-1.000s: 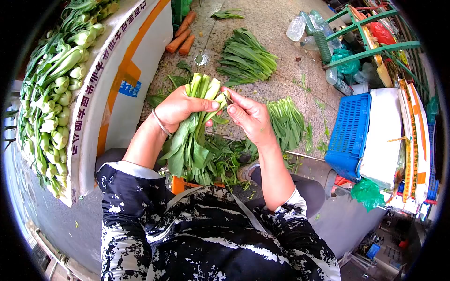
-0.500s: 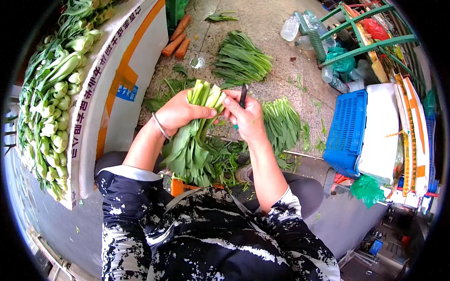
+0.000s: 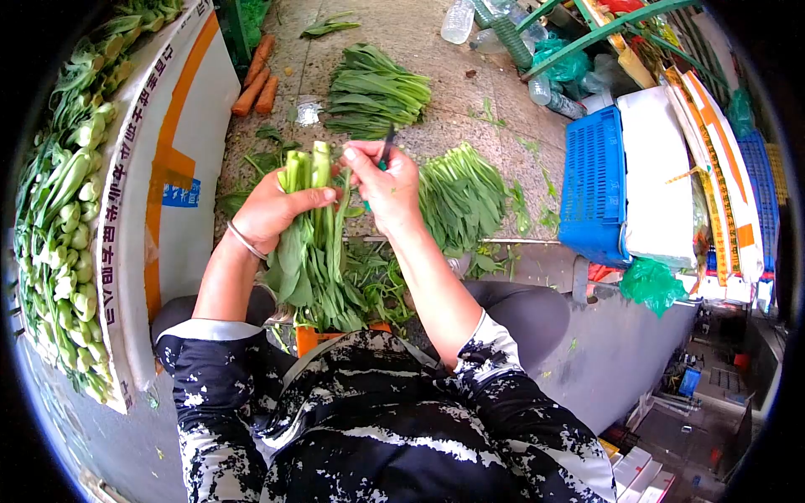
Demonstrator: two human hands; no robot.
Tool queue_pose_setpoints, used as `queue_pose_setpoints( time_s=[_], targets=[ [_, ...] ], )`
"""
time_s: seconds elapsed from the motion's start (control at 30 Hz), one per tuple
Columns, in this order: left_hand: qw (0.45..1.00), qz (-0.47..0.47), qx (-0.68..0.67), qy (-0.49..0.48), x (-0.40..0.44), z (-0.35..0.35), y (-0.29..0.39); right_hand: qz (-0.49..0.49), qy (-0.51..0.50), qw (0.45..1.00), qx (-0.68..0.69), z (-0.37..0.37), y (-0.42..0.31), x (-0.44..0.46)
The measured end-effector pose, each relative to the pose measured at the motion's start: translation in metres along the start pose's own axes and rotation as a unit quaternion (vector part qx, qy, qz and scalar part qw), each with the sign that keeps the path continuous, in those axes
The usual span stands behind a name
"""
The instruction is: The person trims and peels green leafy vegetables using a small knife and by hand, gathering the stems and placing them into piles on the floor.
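Observation:
My left hand [image 3: 272,210], with a bracelet at the wrist, is closed around a bunch of leafy greens [image 3: 306,268]. Its pale cut stems point away from me and the leaves hang toward my lap. Just to the right, my right hand [image 3: 387,186] grips a small knife [image 3: 389,141], its dark tip showing above the fingers and a bit of green below them. The thumb and forefinger of that hand pinch a thin leafy stalk [image 3: 346,193] at the bunch's right side. Beyond my hands lies one pile of greens [image 3: 373,90]; another pile [image 3: 465,197] lies to the right.
Carrots [image 3: 256,77] lie beside a white foam box [image 3: 197,126] on the left, near stacked bok choy [image 3: 80,243]. A blue crate [image 3: 591,184], plastic bottles [image 3: 458,21] and a green bag [image 3: 652,285] are at right. Leaf scraps [image 3: 381,277] lie below my hands.
The view has shifted, so the surroundings sit further left and higher. My right fingers have moved from the bunch's stem ends to a thin stalk drawn slightly apart from it. Both grips stay closed.

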State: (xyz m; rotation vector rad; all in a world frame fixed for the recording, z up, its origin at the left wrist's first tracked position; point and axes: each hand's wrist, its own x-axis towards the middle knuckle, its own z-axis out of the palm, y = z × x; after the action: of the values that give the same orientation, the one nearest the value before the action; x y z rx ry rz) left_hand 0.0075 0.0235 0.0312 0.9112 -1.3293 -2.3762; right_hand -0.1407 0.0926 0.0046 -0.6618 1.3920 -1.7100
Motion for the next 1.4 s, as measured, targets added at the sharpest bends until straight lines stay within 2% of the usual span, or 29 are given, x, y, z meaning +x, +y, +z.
queue_pose_setpoints(
  time_s=[0.1, 0.17, 0.2, 0.23, 0.27, 0.3, 0.37, 0.43, 0.5, 0.53, 0.63, 0.7, 0.73, 0.87, 0.9, 0.93, 1.0, 1.03, 1.07, 1.13, 1.2, 1.23, 1.27, 1.3, 1.33, 1.4],
  targets=[
    [0.998, 0.049, 0.001, 0.032, 0.005, -0.012, -0.002, -0.022, 0.075, 0.996, -0.037, -0.020, 0.001, 0.003],
    [0.992, 0.049, -0.074, 0.085, 0.001, -0.010, 0.005, -0.009, 0.135, 0.990, -0.033, -0.039, 0.016, 0.007],
    [0.991, 0.047, -0.082, 0.097, 0.002, -0.013, 0.005, -0.023, 0.092, 0.978, -0.187, -0.056, 0.038, 0.007],
    [0.989, 0.046, -0.091, 0.110, 0.004, -0.016, 0.005, -0.035, 0.048, 0.939, -0.338, -0.060, 0.040, 0.005],
    [0.988, 0.050, -0.093, 0.109, 0.005, -0.017, 0.004, 0.104, -0.004, 0.870, -0.482, -0.065, 0.043, -0.004],
    [0.989, 0.051, -0.091, 0.102, 0.007, -0.017, 0.003, 0.128, -0.020, 0.877, -0.463, -0.063, 0.042, -0.011],
    [0.987, 0.058, -0.096, 0.114, 0.010, -0.014, -0.002, 0.060, 0.005, 0.959, -0.276, -0.041, 0.033, -0.019],
    [0.990, 0.028, -0.102, 0.096, 0.014, -0.009, -0.009, -0.030, -0.055, 0.970, -0.237, -0.010, 0.011, -0.031],
    [0.979, 0.021, -0.183, 0.082, 0.023, -0.003, -0.016, -0.062, -0.163, 0.965, -0.198, 0.003, 0.000, -0.033],
    [0.972, 0.000, -0.230, 0.048, 0.023, -0.001, -0.015, -0.053, -0.181, 0.939, -0.288, 0.003, -0.002, -0.033],
    [0.955, -0.022, -0.291, 0.054, 0.034, -0.003, -0.028, 0.000, -0.170, 0.939, -0.298, -0.002, 0.000, -0.034],
    [0.963, -0.007, -0.253, 0.090, 0.039, 0.008, -0.035, 0.035, -0.179, 0.978, -0.104, -0.010, 0.016, -0.030],
    [0.967, -0.023, -0.245, 0.064, 0.033, 0.019, -0.031, 0.039, -0.149, 0.978, -0.141, -0.016, 0.019, -0.032],
    [0.977, -0.059, -0.203, 0.002, 0.030, 0.039, -0.034, 0.177, -0.149, 0.972, -0.038, -0.050, 0.000, -0.033],
    [0.979, -0.074, -0.185, -0.033, 0.029, 0.040, -0.032, 0.188, -0.155, 0.969, -0.042, -0.064, -0.006, -0.030],
    [0.986, -0.075, -0.149, -0.020, 0.031, 0.040, -0.037, 0.197, -0.157, 0.966, -0.056, -0.077, -0.021, -0.027],
    [0.995, -0.073, -0.072, 0.005, 0.030, 0.042, -0.039, 0.162, -0.135, 0.962, -0.172, -0.113, -0.038, -0.011],
    [0.994, -0.073, -0.075, 0.010, 0.028, 0.041, -0.035, 0.129, -0.127, 0.960, -0.213, -0.134, -0.051, -0.001],
    [0.995, -0.079, -0.047, 0.029, 0.027, 0.039, -0.032, 0.065, -0.076, 0.917, -0.386, -0.151, -0.065, 0.007],
    [0.994, -0.074, -0.001, 0.078, 0.027, 0.033, -0.029, 0.040, -0.078, 0.854, -0.513, -0.188, -0.088, 0.031],
    [0.991, -0.047, 0.029, 0.119, 0.027, 0.026, -0.025, -0.012, -0.053, 0.829, -0.557, -0.232, -0.080, 0.052],
    [0.989, -0.032, 0.051, 0.138, 0.027, 0.023, -0.022, -0.007, -0.060, 0.831, -0.553, -0.257, -0.063, 0.067],
    [0.983, 0.006, 0.091, 0.160, 0.026, 0.020, -0.021, 0.054, -0.088, 0.841, -0.531, -0.284, -0.028, 0.080],
    [0.980, 0.004, 0.097, 0.173, 0.027, 0.020, -0.020, 0.110, -0.112, 0.845, -0.511, -0.300, -0.009, 0.086],
    [0.978, 0.012, 0.100, 0.181, 0.028, 0.018, -0.019, 0.121, -0.126, 0.846, -0.504, -0.300, 0.002, 0.085],
    [0.973, 0.029, 0.105, 0.202, 0.026, 0.009, -0.018, 0.243, 0.004, 0.668, -0.704, -0.294, 0.042, 0.076]
  ],
)
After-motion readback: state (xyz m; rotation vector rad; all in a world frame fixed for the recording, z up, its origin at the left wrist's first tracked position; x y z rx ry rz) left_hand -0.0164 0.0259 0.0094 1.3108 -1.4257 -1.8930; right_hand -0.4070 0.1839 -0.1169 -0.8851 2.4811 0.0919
